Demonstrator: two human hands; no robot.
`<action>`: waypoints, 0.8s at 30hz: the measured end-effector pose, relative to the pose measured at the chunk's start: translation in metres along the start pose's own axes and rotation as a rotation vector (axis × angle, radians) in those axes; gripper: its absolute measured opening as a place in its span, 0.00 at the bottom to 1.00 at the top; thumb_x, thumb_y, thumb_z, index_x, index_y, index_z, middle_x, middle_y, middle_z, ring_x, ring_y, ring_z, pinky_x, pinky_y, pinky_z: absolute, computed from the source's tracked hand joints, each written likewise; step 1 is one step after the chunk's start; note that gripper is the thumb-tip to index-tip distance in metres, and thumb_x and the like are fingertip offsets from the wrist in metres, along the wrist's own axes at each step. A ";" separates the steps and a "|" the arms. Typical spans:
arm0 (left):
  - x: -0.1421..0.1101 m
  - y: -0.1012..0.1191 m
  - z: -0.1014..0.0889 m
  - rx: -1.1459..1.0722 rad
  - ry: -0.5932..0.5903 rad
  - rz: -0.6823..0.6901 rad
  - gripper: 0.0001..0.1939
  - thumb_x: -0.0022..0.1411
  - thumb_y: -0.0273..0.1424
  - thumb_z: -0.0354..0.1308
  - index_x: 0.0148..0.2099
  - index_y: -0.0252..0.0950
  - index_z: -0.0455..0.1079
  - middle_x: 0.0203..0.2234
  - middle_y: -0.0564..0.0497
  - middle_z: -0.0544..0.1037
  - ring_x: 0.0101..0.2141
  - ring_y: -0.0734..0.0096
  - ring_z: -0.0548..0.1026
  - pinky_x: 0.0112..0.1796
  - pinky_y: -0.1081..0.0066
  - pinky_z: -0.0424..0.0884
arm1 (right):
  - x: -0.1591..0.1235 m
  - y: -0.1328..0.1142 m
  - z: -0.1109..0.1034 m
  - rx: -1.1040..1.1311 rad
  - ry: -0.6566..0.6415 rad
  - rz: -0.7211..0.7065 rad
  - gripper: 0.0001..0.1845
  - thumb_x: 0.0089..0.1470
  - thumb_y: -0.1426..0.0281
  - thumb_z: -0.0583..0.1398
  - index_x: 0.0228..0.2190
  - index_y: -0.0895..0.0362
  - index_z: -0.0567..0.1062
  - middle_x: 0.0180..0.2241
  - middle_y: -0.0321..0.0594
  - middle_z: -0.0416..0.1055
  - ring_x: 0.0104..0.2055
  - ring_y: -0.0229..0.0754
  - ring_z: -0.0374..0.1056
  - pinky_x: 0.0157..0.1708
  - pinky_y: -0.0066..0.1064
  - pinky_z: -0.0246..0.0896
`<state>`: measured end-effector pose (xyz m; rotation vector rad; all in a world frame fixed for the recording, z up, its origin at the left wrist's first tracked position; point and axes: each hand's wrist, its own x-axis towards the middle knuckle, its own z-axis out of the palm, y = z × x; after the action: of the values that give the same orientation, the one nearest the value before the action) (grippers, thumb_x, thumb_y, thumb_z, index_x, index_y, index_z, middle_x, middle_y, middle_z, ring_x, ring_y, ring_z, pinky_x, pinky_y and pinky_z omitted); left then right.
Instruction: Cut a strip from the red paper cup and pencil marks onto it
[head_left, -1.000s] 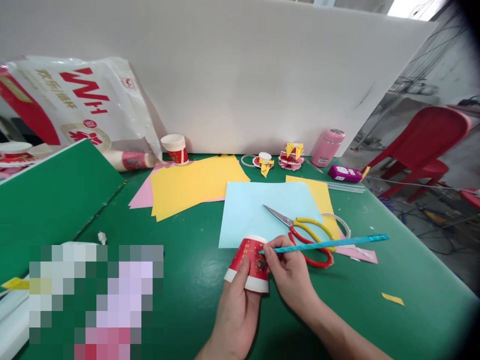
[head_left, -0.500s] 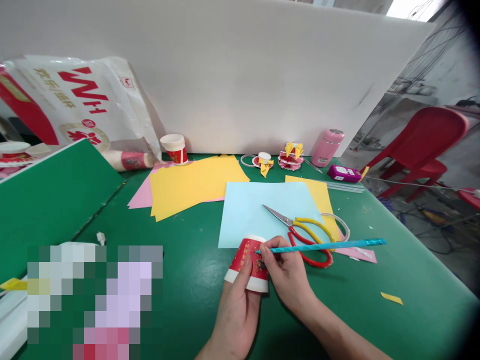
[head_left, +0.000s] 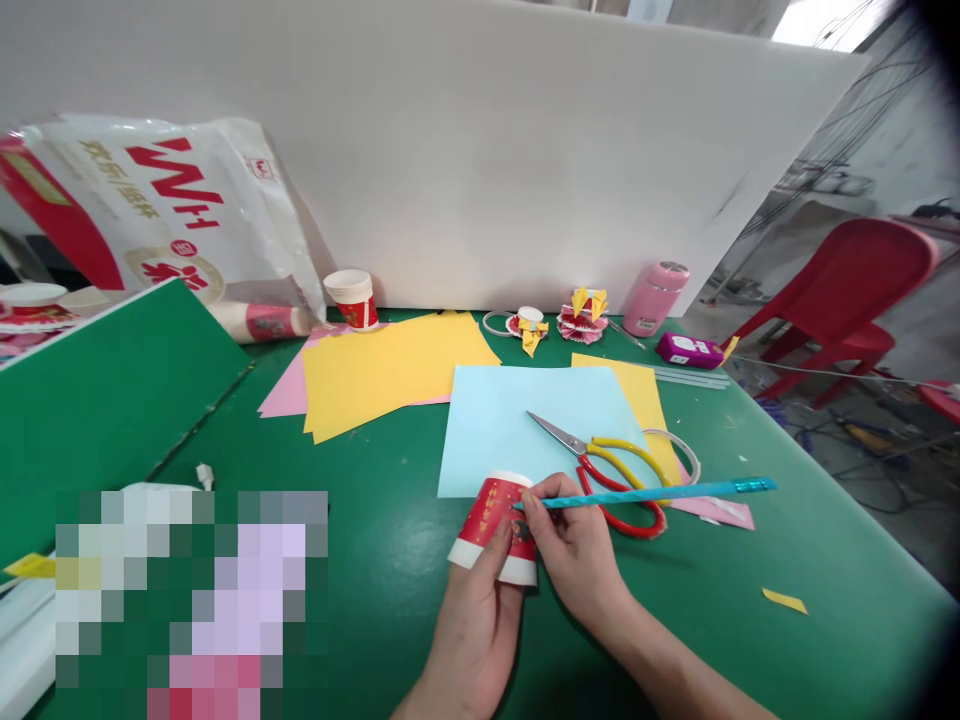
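Observation:
A red and white paper cup (head_left: 487,510) is tilted in my left hand (head_left: 480,610), its wider white rim toward me. My left thumb presses on its printed side and the other fingers are hidden behind or inside it. Pinched in my right hand (head_left: 574,545) is a blue pencil (head_left: 652,493), its tip at the red wall of the cup. Scissors (head_left: 585,450) with red and yellow handles lie half open just beyond my right hand, on a light blue sheet of paper (head_left: 510,410).
Yellow paper sheets (head_left: 397,360) lie behind. Another paper cup (head_left: 352,298), decorated cup pieces (head_left: 583,318), a pink bottle (head_left: 656,300) and a purple packet (head_left: 690,350) stand along the white board (head_left: 465,150). A plastic bag (head_left: 202,210) leans at left; a red chair (head_left: 855,290) is at right.
Both hands stay nearly still around the cup and pencil. My left thumb has shifted slightly to the right on the cup. The whole view has moved a little.

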<state>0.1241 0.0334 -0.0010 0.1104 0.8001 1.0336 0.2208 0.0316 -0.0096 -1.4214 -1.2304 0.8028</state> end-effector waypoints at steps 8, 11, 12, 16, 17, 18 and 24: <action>0.002 0.001 -0.001 -0.043 0.016 -0.013 0.15 0.52 0.22 0.58 0.44 0.33 0.70 0.38 0.44 0.78 0.39 0.65 0.75 0.43 0.68 0.69 | 0.001 -0.001 0.001 -0.017 0.016 0.021 0.08 0.55 0.67 0.52 0.25 0.56 0.62 0.19 0.31 0.57 0.19 0.34 0.53 0.18 0.25 0.49; 0.002 0.001 -0.001 -0.042 0.013 -0.012 0.15 0.52 0.22 0.58 0.44 0.33 0.70 0.38 0.44 0.78 0.40 0.65 0.74 0.45 0.67 0.68 | 0.001 -0.002 0.000 -0.014 0.014 0.025 0.09 0.55 0.67 0.53 0.25 0.56 0.62 0.18 0.30 0.56 0.18 0.33 0.52 0.17 0.25 0.48; 0.002 0.001 -0.001 -0.040 0.008 -0.008 0.15 0.52 0.22 0.57 0.44 0.33 0.70 0.39 0.44 0.77 0.40 0.65 0.74 0.45 0.66 0.68 | 0.001 -0.002 0.000 -0.013 0.016 0.027 0.09 0.54 0.67 0.53 0.25 0.56 0.62 0.18 0.30 0.56 0.18 0.33 0.52 0.17 0.25 0.48; 0.002 0.001 -0.001 -0.031 0.001 -0.006 0.15 0.53 0.22 0.57 0.44 0.33 0.69 0.39 0.44 0.77 0.42 0.63 0.73 0.46 0.66 0.68 | -0.001 -0.002 0.000 0.000 0.020 0.039 0.09 0.55 0.66 0.52 0.24 0.56 0.61 0.17 0.29 0.55 0.18 0.33 0.51 0.16 0.25 0.47; 0.002 0.001 -0.001 -0.032 0.001 -0.009 0.14 0.53 0.22 0.57 0.44 0.33 0.70 0.40 0.44 0.77 0.43 0.62 0.73 0.46 0.65 0.68 | -0.001 -0.002 0.000 0.003 0.022 0.042 0.10 0.55 0.66 0.52 0.24 0.56 0.61 0.17 0.29 0.55 0.18 0.33 0.51 0.16 0.25 0.47; 0.003 0.002 -0.001 -0.032 0.003 -0.013 0.14 0.53 0.22 0.57 0.44 0.32 0.70 0.40 0.43 0.77 0.43 0.61 0.72 0.46 0.65 0.67 | -0.001 -0.002 0.000 0.006 0.025 0.045 0.10 0.55 0.66 0.52 0.24 0.56 0.61 0.17 0.29 0.55 0.18 0.33 0.51 0.16 0.25 0.47; 0.004 0.003 0.001 -0.025 0.014 -0.016 0.13 0.52 0.22 0.57 0.42 0.31 0.70 0.40 0.41 0.77 0.44 0.59 0.71 0.46 0.65 0.68 | -0.001 0.000 -0.001 0.020 0.025 0.034 0.09 0.55 0.66 0.52 0.25 0.56 0.62 0.18 0.30 0.56 0.18 0.34 0.53 0.17 0.25 0.48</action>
<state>0.1239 0.0384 -0.0017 0.0750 0.7995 1.0303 0.2213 0.0307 -0.0098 -1.4353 -1.1794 0.8157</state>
